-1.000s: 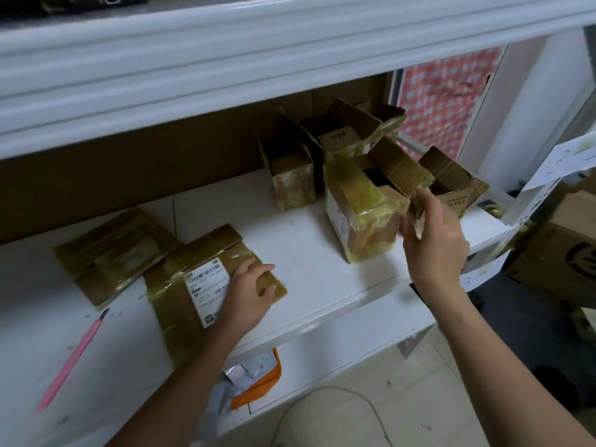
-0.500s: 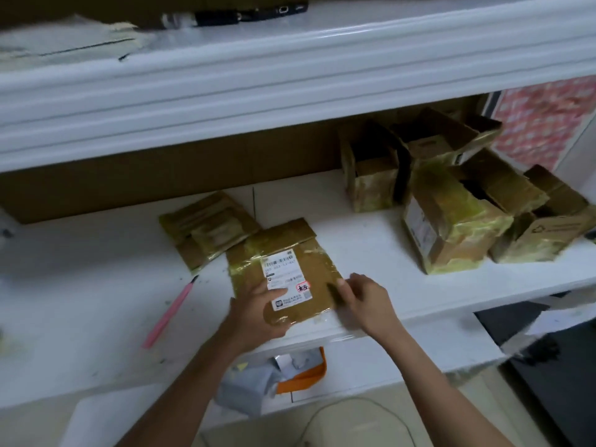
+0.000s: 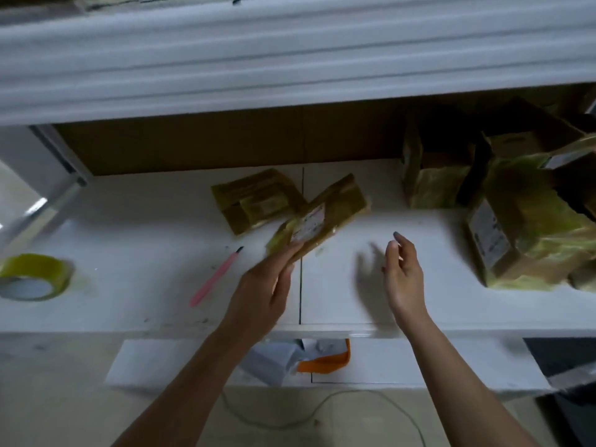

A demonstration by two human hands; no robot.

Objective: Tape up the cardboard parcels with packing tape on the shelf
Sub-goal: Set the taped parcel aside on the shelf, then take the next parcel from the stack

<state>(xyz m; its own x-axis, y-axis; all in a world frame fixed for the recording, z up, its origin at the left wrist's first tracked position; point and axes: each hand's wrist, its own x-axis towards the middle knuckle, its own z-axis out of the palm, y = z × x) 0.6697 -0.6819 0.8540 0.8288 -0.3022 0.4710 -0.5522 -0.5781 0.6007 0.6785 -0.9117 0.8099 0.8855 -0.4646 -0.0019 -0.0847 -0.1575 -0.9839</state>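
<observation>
The left hand [image 3: 267, 282] held a flat taped parcel [image 3: 322, 217] by its near end, fingers and thumb pinching the edge, so that the parcel stood tilted up off the white shelf [image 3: 145, 253] with its white label facing the person. Its far end was blurred, just beside a second flat parcel [image 3: 254, 198] that lay on the shelf behind it; I could not tell whether the two touched. The right hand [image 3: 403, 269] hovered over the shelf to the right, gripping nothing, its fingers loosely spread and slightly bent, apart from the held parcel. A roll of yellowish packing tape [image 3: 34, 277] lay at the far left, and a pink knife [image 3: 216, 275] lay between it and the left hand. Taller taped boxes [image 3: 522, 233] stood at the right.
</observation>
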